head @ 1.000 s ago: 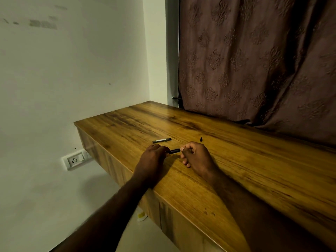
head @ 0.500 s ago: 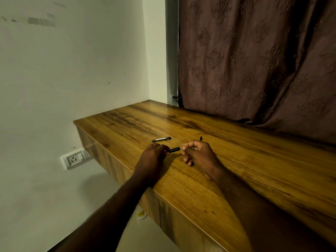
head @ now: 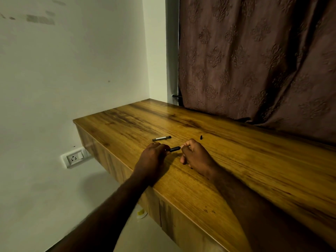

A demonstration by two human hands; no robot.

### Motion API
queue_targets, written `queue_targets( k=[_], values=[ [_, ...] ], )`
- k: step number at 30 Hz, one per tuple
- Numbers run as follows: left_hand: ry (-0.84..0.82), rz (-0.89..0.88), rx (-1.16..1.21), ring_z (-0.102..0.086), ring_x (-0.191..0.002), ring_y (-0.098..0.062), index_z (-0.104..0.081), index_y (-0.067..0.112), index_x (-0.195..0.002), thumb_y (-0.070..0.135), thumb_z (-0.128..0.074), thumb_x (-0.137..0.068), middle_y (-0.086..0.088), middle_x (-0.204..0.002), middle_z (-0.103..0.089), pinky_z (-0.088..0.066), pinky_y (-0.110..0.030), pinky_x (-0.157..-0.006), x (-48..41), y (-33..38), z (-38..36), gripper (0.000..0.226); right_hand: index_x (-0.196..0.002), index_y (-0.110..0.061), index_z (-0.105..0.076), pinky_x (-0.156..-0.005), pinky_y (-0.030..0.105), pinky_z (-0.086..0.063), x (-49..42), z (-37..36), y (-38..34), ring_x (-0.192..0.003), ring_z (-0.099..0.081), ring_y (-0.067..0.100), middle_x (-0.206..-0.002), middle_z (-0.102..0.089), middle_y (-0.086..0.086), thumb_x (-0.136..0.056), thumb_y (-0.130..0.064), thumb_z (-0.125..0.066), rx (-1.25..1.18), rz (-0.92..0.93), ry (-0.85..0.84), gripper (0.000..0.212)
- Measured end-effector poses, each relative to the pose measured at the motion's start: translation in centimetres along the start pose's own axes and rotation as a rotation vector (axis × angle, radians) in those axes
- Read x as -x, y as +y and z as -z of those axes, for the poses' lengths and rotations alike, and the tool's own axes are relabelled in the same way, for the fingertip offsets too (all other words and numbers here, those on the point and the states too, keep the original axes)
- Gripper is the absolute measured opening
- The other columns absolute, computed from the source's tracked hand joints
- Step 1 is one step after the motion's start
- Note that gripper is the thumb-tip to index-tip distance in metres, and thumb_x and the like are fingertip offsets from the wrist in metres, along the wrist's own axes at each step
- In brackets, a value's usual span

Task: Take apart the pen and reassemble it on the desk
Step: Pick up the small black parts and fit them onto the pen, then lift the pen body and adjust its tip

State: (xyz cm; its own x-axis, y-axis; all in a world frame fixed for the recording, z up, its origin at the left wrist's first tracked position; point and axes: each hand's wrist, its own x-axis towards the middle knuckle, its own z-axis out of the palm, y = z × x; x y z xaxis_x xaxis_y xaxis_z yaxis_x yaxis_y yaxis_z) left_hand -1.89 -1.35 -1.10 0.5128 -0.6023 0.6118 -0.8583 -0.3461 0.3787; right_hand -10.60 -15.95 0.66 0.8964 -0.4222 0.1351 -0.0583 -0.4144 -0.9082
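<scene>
Hardly any change vs half a sec ago. Left hand [head: 154, 158] & right hand [head: 197, 157] stay on the desk [head: 254, 170] nr its front edge, toward the left end, w/ the short black pen piece [head: 175, 148] spanning the gap between them. Left grip: fingers curled over the piece's left end, hiding it. Right grip: thumb & forefinger pressed together on the right end, pinching it; what exactly sits under the fingertips is too small to tell. Both wrists rest where they were. Grey pen tube [head: 161, 138] lies flat just beyond the left hand, same spot as before. Small black bit [head: 201, 137] lies just beyond the right hand, apart from it, also unmoved. Curtain [head: 254, 60] hangs along the desk's back edge.
</scene>
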Motion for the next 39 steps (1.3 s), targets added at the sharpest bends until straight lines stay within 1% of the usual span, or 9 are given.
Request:
queue_targets(
  k=[4,10,18,27,29,31,33,35,39],
  values=[
    [-0.004,-0.007,0.001,-0.055,-0.090,-0.018,-0.065,0.015,-0.102,0.014,-0.057,-0.089,-0.004,-0.094,-0.065,-0.040,-0.026,-0.074,0.0,0.0,0.0,0.015,-0.103,-0.013,-0.051,-0.062,0.030,-0.044,0.0,-0.2,0.1,-0.057,-0.055,0.010,-0.072,-0.066,0.006,-0.099,-0.026,-0.041,0.039,0.017,0.010,0.017],
    [-0.010,0.006,0.027,-0.054,-0.090,-0.016,-0.064,0.017,-0.104,0.018,-0.055,-0.091,-0.003,-0.096,-0.064,-0.045,-0.031,-0.075,0.1,0.2,0.2,0.016,-0.102,-0.013,-0.053,-0.043,0.023,-0.035,0.1,0.4,0.0,-0.043,-0.049,0.005,-0.070,-0.065,0.008,-0.096,-0.022,-0.050,-0.150,-0.025,0.002,0.011],
    [-0.027,-0.022,0.043,-0.053,-0.084,-0.014,-0.063,0.018,-0.101,0.024,-0.052,-0.087,-0.003,-0.091,-0.065,-0.040,-0.026,-0.070,0.1,0.1,0.3,0.019,-0.095,-0.009,-0.054,-0.038,0.019,-0.030,0.0,0.7,-0.2,-0.037,-0.042,0.007,-0.065,-0.062,0.011,-0.094,-0.012,-0.051,-0.222,-0.016,-0.023,0.004],
    [-0.006,0.012,0.059,-0.052,-0.085,-0.013,-0.062,0.019,-0.100,0.016,-0.055,-0.090,-0.001,-0.092,-0.063,-0.039,-0.026,-0.071,0.1,0.0,0.2,0.013,-0.095,-0.006,-0.061,-0.035,0.016,-0.032,-0.7,2.0,0.6,-0.039,-0.045,0.008,-0.072,-0.064,0.008,-0.093,-0.021,-0.057,-0.182,0.009,-0.008,0.015],
    [0.003,0.031,0.048,-0.053,-0.087,-0.014,-0.062,0.019,-0.100,0.016,-0.055,-0.090,0.000,-0.093,-0.062,-0.039,-0.026,-0.072,0.1,-0.3,0.1,0.012,-0.082,-0.002,-0.063,-0.041,0.021,-0.039,-1.8,3.4,1.9,-0.045,-0.049,0.006,-0.069,-0.063,0.007,-0.092,-0.025,-0.058,-0.134,0.022,0.199,0.026],
    [0.018,0.057,0.035,-0.054,-0.090,-0.018,-0.063,0.017,-0.100,0.016,-0.056,-0.090,-0.003,-0.096,-0.063,-0.042,-0.029,-0.073,0.0,-0.7,0.0,0.012,-0.066,-0.006,-0.059,-0.054,0.033,-0.046,-3.3,4.8,3.5,-0.055,-0.058,0.016,-0.062,-0.061,0.003,-0.091,-0.031,-0.059,0.007,0.024,0.449,0.035],
    [0.024,0.070,0.035,-0.055,-0.091,-0.021,-0.062,0.018,-0.099,0.023,-0.054,-0.089,-0.005,-0.097,-0.065,-0.045,-0.033,-0.074,-0.1,-0.9,-0.2,0.014,-0.070,-0.013,-0.063,-0.063,0.029,-0.045,-4.6,5.9,4.5,-0.075,-0.066,0.026,-0.074,-0.068,0.005,-0.089,-0.026,-0.061,0.124,-0.028,0.567,0.023],
    [0.029,0.083,0.033,-0.054,-0.091,-0.020,-0.061,0.019,-0.100,0.034,-0.048,-0.088,-0.004,-0.098,-0.064,-0.045,-0.034,-0.075,0.0,-1.0,-0.4,0.023,-0.097,-0.009,-0.068,-0.075,0.026,-0.046,-6.0,6.1,5.0,-0.094,-0.065,0.024,-0.100,-0.071,0.008,-0.087,-0.020,-0.064,0.238,-0.067,0.535,0.015],
    [0.023,0.123,0.002,-0.054,-0.096,-0.022,-0.061,0.017,-0.105,0.023,-0.055,-0.091,-0.005,-0.104,-0.063,-0.046,-0.036,-0.080,-0.4,-1.5,-0.9,0.017,-0.125,-0.012,-0.057,-0.096,0.040,-0.048,-8.3,5.8,5.5,-0.114,-0.058,0.030,-0.124,-0.062,0.012,-0.085,-0.032,-0.064,0.494,-0.059,0.372,0.044]
  ],
)
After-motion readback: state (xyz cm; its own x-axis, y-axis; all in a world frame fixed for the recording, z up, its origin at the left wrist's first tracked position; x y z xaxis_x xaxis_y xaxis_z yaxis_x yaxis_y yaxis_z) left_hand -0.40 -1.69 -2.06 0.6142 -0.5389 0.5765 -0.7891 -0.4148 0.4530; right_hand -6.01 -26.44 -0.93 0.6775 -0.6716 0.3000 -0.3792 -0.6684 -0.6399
